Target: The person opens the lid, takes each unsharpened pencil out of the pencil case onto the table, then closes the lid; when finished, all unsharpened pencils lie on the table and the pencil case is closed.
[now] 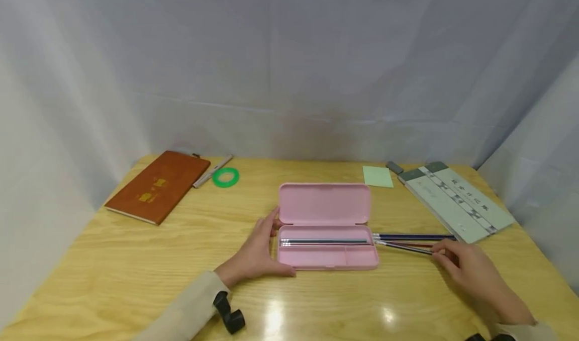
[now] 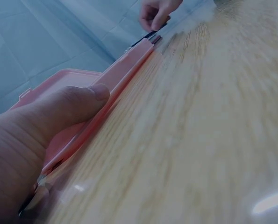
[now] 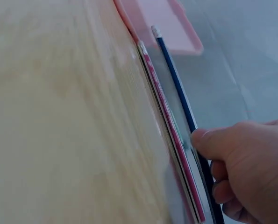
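Observation:
A pink pencil case (image 1: 324, 203) lies on the table with its lid raised at the back. Several pencils (image 1: 325, 241) rest in its long rear compartment. My left hand (image 1: 251, 255) grips the case's left end, thumb along the front edge and fingers behind. To the right of the case, my right hand (image 1: 475, 270) pinches a dark blue pencil (image 3: 176, 77) between thumb and fingers. Its white eraser end points toward the case and is lifted above the others in the right wrist view. More pencils (image 1: 416, 237) lie on the table beside it, including a red one (image 3: 169, 119).
At the back left are a brown notebook (image 1: 158, 187), a grey pen (image 1: 212, 171) and a green tape roll (image 1: 216, 178). Back right, a pale green note pad (image 1: 378, 176) and a small grey block (image 1: 394, 167) sit near a grey-green booklet (image 1: 457, 200).

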Motion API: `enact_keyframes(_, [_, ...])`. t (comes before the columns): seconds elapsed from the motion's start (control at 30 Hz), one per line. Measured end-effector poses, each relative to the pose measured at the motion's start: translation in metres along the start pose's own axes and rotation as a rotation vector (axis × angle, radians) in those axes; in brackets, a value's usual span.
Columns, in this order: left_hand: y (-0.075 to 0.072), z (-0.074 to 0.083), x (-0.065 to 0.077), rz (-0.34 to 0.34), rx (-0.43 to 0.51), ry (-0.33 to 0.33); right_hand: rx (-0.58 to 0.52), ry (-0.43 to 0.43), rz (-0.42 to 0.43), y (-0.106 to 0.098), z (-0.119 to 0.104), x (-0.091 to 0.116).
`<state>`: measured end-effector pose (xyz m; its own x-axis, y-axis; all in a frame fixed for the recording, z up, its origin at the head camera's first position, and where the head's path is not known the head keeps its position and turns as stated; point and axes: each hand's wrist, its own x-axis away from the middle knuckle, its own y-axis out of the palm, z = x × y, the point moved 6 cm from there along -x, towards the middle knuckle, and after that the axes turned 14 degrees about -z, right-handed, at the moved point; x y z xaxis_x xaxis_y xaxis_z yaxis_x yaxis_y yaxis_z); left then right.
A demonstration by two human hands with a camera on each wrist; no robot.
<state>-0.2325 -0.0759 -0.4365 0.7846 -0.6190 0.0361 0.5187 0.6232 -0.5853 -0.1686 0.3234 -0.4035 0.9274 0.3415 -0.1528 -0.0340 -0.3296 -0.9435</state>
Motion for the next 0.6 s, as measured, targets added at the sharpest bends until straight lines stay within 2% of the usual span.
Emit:
enact_keyframes(0.13, [-0.004, -0.003, 0.002, 0.007, -0.014, -0.008, 0.005, 0.011, -0.005, 0.002, 0.013, 0.012])
enact_keyframes(0.3, [-0.003, -0.004, 0.002, 0.0, -0.026, 0.002, -0.015, -0.001, -0.003, 0.008, 0.018, 0.011])
enact_keyframes(0.47, [-0.001, -0.003, 0.0, -0.002, -0.028, 0.006, -0.064, -0.007, -0.007, 0.013, 0.014, -0.005])
enact_keyframes(0.6, [0.0, -0.003, -0.001, 0.0, -0.036, 0.007, -0.139, -0.031, -0.042, 0.017, 0.003, -0.024])
